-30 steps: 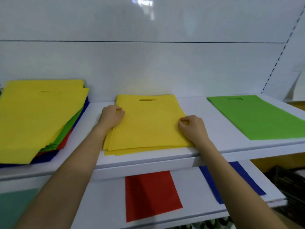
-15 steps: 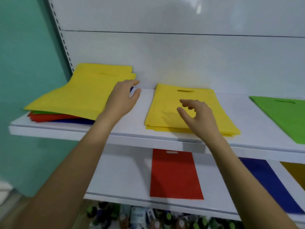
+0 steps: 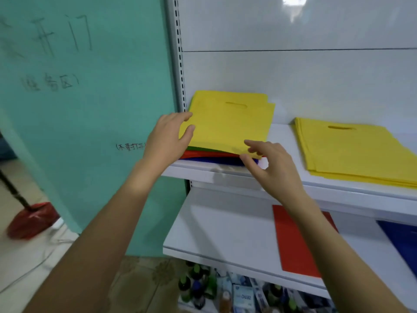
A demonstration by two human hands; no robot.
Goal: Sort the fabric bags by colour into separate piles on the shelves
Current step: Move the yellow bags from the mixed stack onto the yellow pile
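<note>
Head view: the left hand (image 3: 168,136) lies with straight fingers against the left edge of the top yellow bag (image 3: 230,123) on the mixed pile (image 3: 209,154) — green, red and blue layers show beneath — on the upper shelf (image 3: 284,132). The right hand (image 3: 270,163), fingers loosely spread, is at the bag's near corner; it seems to touch, though blur hides the contact. A sorted yellow pile (image 3: 352,152) lies apart to the right.
</note>
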